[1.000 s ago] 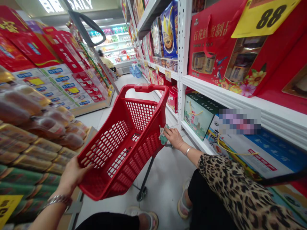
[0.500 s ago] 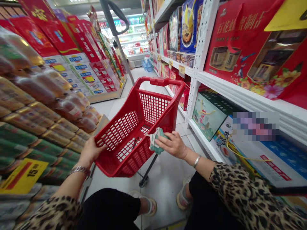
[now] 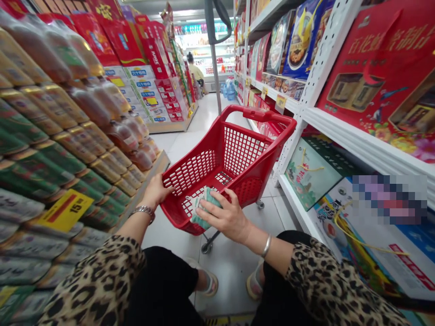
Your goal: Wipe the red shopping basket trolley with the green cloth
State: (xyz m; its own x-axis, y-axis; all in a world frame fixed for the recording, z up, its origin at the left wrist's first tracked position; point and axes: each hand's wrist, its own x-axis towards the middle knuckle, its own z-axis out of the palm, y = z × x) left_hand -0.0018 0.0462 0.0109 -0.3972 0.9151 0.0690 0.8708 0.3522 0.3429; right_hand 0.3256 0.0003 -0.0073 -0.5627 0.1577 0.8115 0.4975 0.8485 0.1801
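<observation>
A red plastic shopping basket cart [image 3: 210, 158] on small wheels stands tilted in front of my knees, with a long grey pull handle [image 3: 216, 68] rising behind it. My left hand [image 3: 157, 192] grips the cart's left rim, thumb over the inside. In my right hand [image 3: 229, 215] is a crumpled green-and-white cloth [image 3: 204, 208], pressed against the cart's near rim. The fingers curl over the cloth and hide part of it. Through the grid, the inside of the cart shows bare red plastic.
Stacked drink cans [image 3: 50, 163] and shrink-wrapped bottles [image 3: 102, 108] crowd the left side. White shelving [image 3: 360, 129] with gift boxes stands close on the right. Down the tiled aisle are blue water jugs [image 3: 229, 88] and a person [image 3: 195, 72] in a yellow top.
My right hand has moved the cloth left, from the cart's right side to its near rim. My left hand keeps its hold on the left rim. The camera view has turned slightly left.
</observation>
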